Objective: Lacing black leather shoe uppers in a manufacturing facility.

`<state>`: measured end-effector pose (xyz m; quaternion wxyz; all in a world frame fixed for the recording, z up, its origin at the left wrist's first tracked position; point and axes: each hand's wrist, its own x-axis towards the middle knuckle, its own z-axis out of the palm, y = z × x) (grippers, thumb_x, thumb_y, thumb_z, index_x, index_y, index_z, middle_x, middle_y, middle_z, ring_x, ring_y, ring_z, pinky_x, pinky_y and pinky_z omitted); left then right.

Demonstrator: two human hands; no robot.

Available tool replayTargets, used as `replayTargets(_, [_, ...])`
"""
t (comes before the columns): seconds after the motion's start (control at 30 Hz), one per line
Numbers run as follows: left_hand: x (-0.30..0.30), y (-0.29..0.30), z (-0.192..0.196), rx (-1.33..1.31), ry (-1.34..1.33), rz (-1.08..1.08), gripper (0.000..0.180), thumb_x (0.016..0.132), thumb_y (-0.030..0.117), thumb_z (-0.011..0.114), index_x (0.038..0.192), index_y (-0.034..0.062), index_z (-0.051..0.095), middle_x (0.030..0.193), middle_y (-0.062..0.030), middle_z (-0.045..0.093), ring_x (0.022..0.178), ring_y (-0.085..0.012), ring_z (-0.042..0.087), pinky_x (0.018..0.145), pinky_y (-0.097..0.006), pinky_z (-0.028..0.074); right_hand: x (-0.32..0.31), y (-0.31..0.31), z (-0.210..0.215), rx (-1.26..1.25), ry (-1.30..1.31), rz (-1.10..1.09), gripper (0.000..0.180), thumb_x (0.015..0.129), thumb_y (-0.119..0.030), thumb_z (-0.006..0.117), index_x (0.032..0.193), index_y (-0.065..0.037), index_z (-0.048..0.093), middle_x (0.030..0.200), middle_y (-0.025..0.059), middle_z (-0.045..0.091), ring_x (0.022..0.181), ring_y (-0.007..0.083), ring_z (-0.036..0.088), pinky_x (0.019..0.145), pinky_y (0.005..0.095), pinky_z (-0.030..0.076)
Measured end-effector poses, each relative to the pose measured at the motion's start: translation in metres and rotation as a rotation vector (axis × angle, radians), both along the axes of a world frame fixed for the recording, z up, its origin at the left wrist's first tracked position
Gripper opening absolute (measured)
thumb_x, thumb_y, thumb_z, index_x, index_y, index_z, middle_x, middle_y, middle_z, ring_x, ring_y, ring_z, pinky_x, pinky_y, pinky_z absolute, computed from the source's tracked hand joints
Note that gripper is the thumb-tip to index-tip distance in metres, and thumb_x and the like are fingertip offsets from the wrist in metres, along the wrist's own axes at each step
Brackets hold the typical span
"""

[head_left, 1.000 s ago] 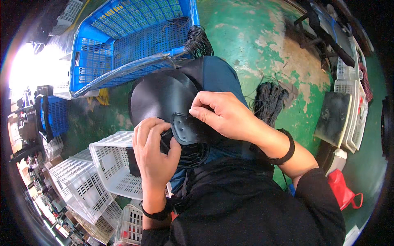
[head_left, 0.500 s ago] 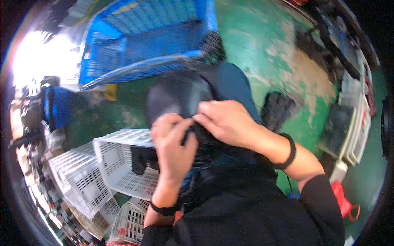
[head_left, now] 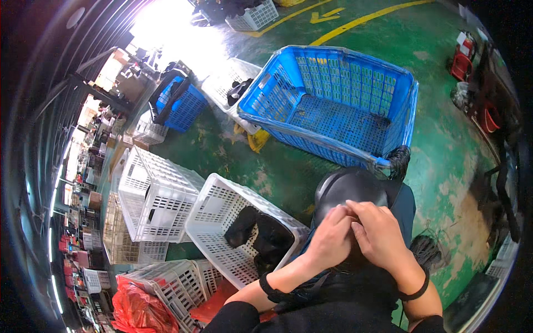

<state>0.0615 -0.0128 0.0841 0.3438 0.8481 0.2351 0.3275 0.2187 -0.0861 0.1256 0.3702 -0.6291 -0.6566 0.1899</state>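
Observation:
A smooth, shiny black domed piece (head_left: 355, 188) rests over my lap, and its exact kind does not show. My left hand (head_left: 331, 237) is closed at its near edge, fingertips pinched. My right hand (head_left: 380, 228) curls in against it from the other side, thumb and fingers bent together. The fingertips of both hands meet, hiding the small part of the edge between them. Just left of my lap, a white slotted crate (head_left: 208, 208) stands tilted with several black rounded pieces (head_left: 272, 238) in it.
Ahead is a large blue slotted crate (head_left: 333, 152), with black cords (head_left: 398, 162) hanging from its near right corner. More cords (head_left: 427, 250) lie on the green floor to the right. Stacked white crates (head_left: 166, 191) and a red plastic bag (head_left: 141, 311) are at left.
My view has swung, so the blue crate, white crate and both hands appear farther right and lower. Both hands stay together at the black domed piece, the right one now more curled.

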Motion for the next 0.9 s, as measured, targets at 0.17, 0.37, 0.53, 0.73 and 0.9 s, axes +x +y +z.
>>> replayTargets(0.17, [-0.031,0.01,0.008,0.074,0.014,0.087,0.013,0.08,0.0,0.077,0.087,0.0032,0.067,0.099,-0.0165,0.066,0.102,-0.0385,0.064,0.093,-0.047,0.05,0.003,0.003,-0.022,0.011,-0.05,0.138,0.012,0.094,-0.022,0.07,0.095,-0.011,0.068,0.093,0.0078,0.063,0.094,0.0308,0.063,0.079,0.043,0.045])
replayTargets(0.37, [-0.043,-0.008,0.019,0.019,0.355,0.121,0.04,0.069,0.019,0.088,0.097,0.0057,0.062,0.105,-0.0131,0.064,0.097,-0.0357,0.064,0.082,-0.044,0.054,0.004,0.0,-0.043,-0.014,0.078,0.123,0.013,0.098,-0.023,0.066,0.094,-0.01,0.066,0.085,0.0094,0.062,0.087,0.0332,0.064,0.076,0.0471,0.046])
replayTargets(0.53, [-0.059,0.008,0.014,-0.156,0.188,0.086,0.01,0.074,-0.009,0.065,0.083,-0.0049,0.062,0.102,-0.0167,0.074,0.077,-0.0281,0.068,0.072,-0.033,0.055,0.005,0.005,-0.038,-0.045,-0.022,0.169,0.017,0.097,-0.024,0.066,0.089,-0.009,0.064,0.086,0.0097,0.062,0.088,0.0335,0.065,0.078,0.0477,0.048])
replayTargets(0.73, [-0.08,0.009,-0.009,-1.053,-0.124,0.148,0.013,0.09,-0.01,0.052,0.094,-0.0092,0.064,0.118,-0.0104,0.069,0.103,-0.0112,0.06,0.092,-0.024,0.046,0.002,0.007,-0.038,-0.012,-0.138,0.231,0.017,0.097,-0.023,0.069,0.09,-0.009,0.062,0.084,0.0064,0.057,0.085,0.0289,0.061,0.075,0.0428,0.043])
replayTargets(0.9, [-0.085,0.007,-0.018,-1.098,-0.212,0.128,0.022,0.091,-0.004,0.053,0.106,-0.0097,0.068,0.119,-0.0122,0.069,0.105,-0.0159,0.063,0.098,-0.028,0.046,-0.002,0.009,-0.04,0.035,-0.214,0.241,0.02,0.095,-0.027,0.068,0.085,-0.012,0.059,0.082,0.0073,0.06,0.085,0.0303,0.066,0.071,0.0467,0.047])
